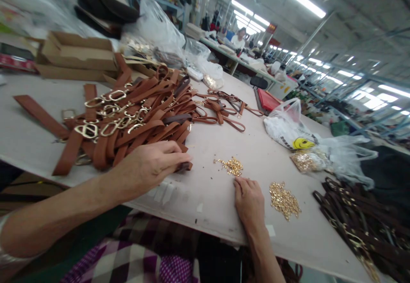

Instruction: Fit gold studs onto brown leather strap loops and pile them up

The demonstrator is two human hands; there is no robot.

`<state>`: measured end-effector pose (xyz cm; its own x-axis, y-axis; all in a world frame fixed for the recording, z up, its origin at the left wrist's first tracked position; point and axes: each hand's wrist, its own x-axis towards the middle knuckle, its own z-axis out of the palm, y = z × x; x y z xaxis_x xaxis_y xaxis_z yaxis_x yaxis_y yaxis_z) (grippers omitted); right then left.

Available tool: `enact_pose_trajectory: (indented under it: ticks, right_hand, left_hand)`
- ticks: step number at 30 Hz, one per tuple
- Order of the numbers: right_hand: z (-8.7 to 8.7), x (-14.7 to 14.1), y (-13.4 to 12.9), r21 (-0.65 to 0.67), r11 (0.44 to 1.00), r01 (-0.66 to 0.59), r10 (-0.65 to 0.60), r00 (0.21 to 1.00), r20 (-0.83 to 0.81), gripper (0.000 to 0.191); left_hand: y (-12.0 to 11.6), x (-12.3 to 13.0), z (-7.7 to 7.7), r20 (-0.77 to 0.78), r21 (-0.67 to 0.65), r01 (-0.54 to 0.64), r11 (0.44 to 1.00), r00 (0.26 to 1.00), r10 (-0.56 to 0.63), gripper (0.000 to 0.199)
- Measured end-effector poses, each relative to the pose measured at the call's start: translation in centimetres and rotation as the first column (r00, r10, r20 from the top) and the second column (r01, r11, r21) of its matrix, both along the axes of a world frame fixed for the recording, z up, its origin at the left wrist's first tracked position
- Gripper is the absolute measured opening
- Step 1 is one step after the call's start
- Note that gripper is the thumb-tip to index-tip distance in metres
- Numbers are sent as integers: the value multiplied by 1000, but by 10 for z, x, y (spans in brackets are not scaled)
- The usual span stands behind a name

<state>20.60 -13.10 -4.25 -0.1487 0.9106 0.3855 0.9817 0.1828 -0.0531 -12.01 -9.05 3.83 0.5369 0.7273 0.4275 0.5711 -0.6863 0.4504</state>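
My left hand (150,165) is closed on the dark end of a brown leather strap (184,166), at the near edge of a large heap of tan leather straps (141,125) with gold oval rings and clasps. My right hand (250,199) rests on the table with its fingers curled together, fingertips at the near edge of a small pile of gold metal pieces (234,166). Whatever it pinches is too small or hidden to make out. Right of that hand lies a second pile of small gold pieces (284,201).
Dark brown straps (361,219) are heaped at the right. Beyond the hands lie plastic bags (288,129), a bag of gold pieces (307,160), a red item (268,100) and more tan straps (221,107). An open cardboard box (78,56) stands back left. A person (238,40) sits far off.
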Motion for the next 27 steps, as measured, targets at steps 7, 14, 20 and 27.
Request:
enact_pose_trajectory:
  ticks: [7, 14, 20, 27]
  right_hand:
    - [8, 0, 3, -59, 994, 87, -87, 996, 10, 24]
    - [12, 10, 0, -145, 986, 84, -94, 993, -65, 26]
    - [23, 14, -18, -197, 974, 112, -185, 897, -402, 30]
    - [28, -15, -42, -294, 956, 7, -270, 425, -864, 34]
  left_hand:
    - [-1, 45, -4, -145, -136, 102, 986, 982, -121, 23]
    - [-18, 14, -24, -389, 24, 89, 996, 918, -72, 18]
    - [-19, 14, -44, -463, 100, 63, 993, 886, -10, 7]
    - [-22, 23, -24, -164, 29, 15, 999, 986, -10, 26]
